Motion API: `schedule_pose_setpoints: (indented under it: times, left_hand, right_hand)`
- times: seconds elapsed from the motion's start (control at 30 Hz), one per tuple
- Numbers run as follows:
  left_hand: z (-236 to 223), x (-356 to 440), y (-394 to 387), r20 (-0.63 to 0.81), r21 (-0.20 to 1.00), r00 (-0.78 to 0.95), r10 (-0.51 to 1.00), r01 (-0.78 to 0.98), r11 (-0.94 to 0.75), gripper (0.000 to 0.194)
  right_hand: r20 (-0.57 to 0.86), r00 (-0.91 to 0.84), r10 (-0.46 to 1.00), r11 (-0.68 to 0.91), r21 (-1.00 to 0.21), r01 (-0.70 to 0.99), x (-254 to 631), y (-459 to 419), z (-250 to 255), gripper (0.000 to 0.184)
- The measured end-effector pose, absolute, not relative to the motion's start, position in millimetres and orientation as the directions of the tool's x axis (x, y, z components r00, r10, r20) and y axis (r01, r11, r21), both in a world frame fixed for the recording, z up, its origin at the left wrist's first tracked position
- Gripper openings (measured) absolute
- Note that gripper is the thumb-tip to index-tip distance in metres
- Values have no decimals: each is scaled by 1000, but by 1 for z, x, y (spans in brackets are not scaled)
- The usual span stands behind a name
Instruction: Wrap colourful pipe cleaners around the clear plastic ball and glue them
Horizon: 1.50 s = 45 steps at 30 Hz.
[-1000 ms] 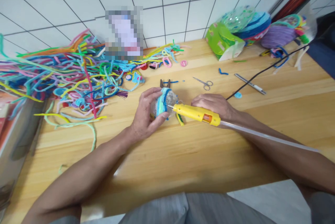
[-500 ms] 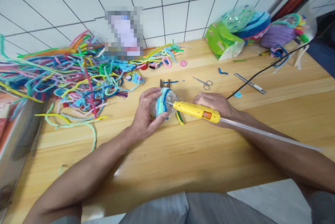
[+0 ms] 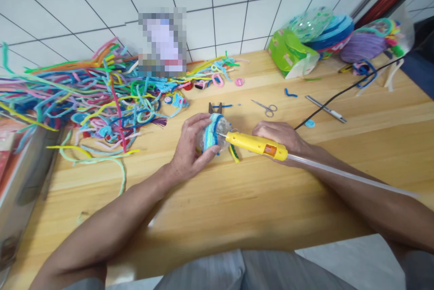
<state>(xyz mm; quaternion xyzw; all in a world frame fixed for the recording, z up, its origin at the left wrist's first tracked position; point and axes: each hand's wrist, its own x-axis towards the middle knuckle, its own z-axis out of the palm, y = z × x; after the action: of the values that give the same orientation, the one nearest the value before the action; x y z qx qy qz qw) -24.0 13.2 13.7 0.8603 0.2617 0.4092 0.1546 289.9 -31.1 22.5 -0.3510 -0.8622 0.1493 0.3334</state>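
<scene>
While the left hand [image 3: 191,147] curls its fingers and thumb around a clear round thing [image 3: 224,126], the right hand [image 3: 276,135] is closed on a yellow glue gun [image 3: 255,143]. The thumb and fingers of the left hand are a bit apart, with the clear round thing between them. It has blue and green fuzzy bands [image 3: 210,133] around it, and the hand hides part of it, so I cannot tell if anything is inside. The tip of the glue gun points at its side, by the bands. A long clear glue stick [image 3: 346,174] goes into the back of the gun.

Just past the round thing, dark pliers [image 3: 219,108] lie on the bench [image 3: 251,208] with their jaws open. Small scissors [image 3: 270,110] and a thin knife [image 3: 326,109] lie to the right, and a black cord [image 3: 330,99] runs over the knife.

At the back, a green pack [image 3: 286,55] leans near a see-through bag with green dots [image 3: 313,23]. Far right, a clear bag [image 3: 408,32] has bright bits by it, but I cannot tell which are inside. A big messy pile of fuzzy sticks [image 3: 84,89] sits on the left.
</scene>
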Motion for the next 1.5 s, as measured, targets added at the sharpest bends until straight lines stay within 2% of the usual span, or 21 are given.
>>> schedule_pose_setpoints:
  times: [0.33,0.8,1.13,1.37,1.5]
  left_hand:
    - [14,-23,13,643,487,523,560,287,-825,59]
    - [14,-23,14,645,485,520,559,286,-826,59]
    - [15,-24,14,633,473,532,563,310,-825,59]
    - [14,-23,14,641,477,527,558,295,-828,59]
    - [14,-23,14,645,477,523,557,294,-828,59]
  right_hand:
    - [500,-527,687,726,-481,491,289,-29,21,33]
    - [417,-537,733,675,-543,500,289,-35,27,28]
    - [476,-514,714,699,-517,494,290,-31,21,21]
    - [446,-546,709,702,-527,480,290,-32,21,32]
    - [491,-553,673,737,-507,447,289,-32,22,33]
